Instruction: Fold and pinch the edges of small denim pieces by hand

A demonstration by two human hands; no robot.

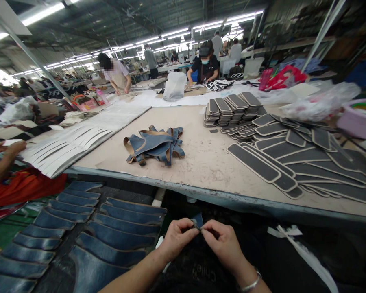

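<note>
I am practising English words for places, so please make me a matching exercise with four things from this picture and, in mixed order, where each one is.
Things
1. Small blue piece
2. Metal bracelet
3. Loose pile of blue strips
4. Purple tub

Places
A. On the bare middle of the beige tabletop
B. At the fingertips of the left hand and the right hand
C. At the picture's right edge, beyond the dark pads
D. Around the right wrist

Right pairs: 1-B; 2-D; 3-A; 4-C
</note>
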